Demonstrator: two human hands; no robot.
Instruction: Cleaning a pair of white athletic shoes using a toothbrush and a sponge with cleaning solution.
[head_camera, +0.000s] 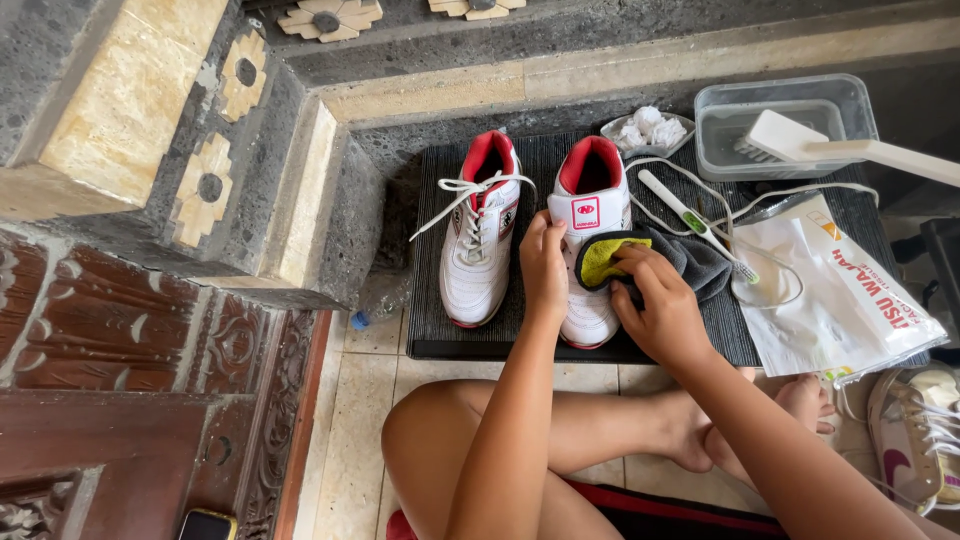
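Note:
Two white sneakers with red lining stand side by side on a dark ribbed mat (430, 250). The left sneaker (478, 232) has its laces in. The right sneaker (590, 200) is unlaced. My left hand (543, 265) grips the side of the right sneaker. My right hand (660, 305) presses a grey and yellow cloth (690, 262) against that sneaker's upper.
A loose white lace (700, 190) and a toothbrush (690, 220) lie on the mat, beside a white plastic bag (840, 300). Behind stand a clear tub (790, 125) with a white scrub brush (840, 145) and a small dish of white wads (648, 130). Another sneaker (915, 430) lies at right. Stone wall at left.

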